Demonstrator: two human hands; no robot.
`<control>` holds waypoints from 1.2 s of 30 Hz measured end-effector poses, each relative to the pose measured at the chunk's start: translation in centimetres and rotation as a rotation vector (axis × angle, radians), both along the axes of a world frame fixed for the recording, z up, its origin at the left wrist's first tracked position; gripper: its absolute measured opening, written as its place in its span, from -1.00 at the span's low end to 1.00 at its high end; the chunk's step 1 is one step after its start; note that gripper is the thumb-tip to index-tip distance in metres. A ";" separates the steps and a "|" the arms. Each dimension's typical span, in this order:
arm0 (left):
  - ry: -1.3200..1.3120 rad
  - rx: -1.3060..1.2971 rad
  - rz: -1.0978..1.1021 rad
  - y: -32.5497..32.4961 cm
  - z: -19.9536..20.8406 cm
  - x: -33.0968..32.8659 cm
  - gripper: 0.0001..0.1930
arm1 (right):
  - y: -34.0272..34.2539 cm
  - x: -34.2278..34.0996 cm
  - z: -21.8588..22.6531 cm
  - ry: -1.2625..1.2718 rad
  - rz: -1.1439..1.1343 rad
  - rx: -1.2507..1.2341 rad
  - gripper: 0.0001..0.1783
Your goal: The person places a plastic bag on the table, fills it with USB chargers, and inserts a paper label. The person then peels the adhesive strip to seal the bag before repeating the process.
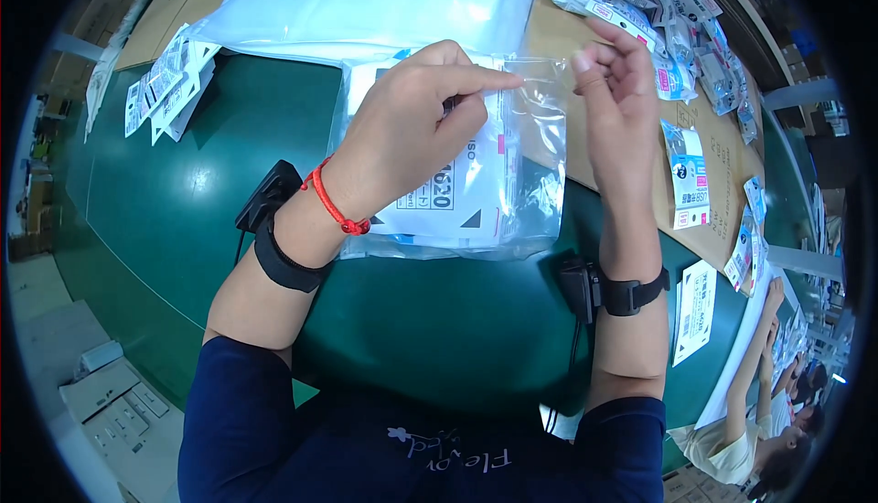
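Note:
A clear plastic bag (540, 151) lies on the green table in front of me, with white printed labels or sheets (439, 219) inside it. My left hand (430, 101) is over the bag's upper part, its index finger stretched rightward across the clear end and its other fingers bent. Beside the bag's upper right corner is my right hand (617, 91), palm turned inward and fingers loosely curled apart. Its thumb tip is very near the bag's edge; whether they touch I cannot tell. Nothing shows between the fingers of either hand.
Large clear plastic sheets or bags (366, 9) lie behind the bag. Small packaged goods (658, 9) are heaped at the far right on cardboard (585, 137). Printed cards (174, 82) lie far left, and another card (695, 311) near right. People (759, 421) sit farther right.

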State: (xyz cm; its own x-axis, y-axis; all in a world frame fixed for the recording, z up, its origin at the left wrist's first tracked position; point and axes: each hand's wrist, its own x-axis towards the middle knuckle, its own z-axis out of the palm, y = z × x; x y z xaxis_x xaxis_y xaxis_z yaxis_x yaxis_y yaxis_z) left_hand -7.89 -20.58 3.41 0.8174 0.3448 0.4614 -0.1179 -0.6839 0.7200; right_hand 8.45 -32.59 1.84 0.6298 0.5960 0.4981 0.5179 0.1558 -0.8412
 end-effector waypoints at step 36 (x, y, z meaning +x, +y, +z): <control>0.033 0.043 -0.040 0.3 -0.6 -0.2 -0.57 | -0.7 2.1 0.8 0.865 0.532 -0.125 -0.74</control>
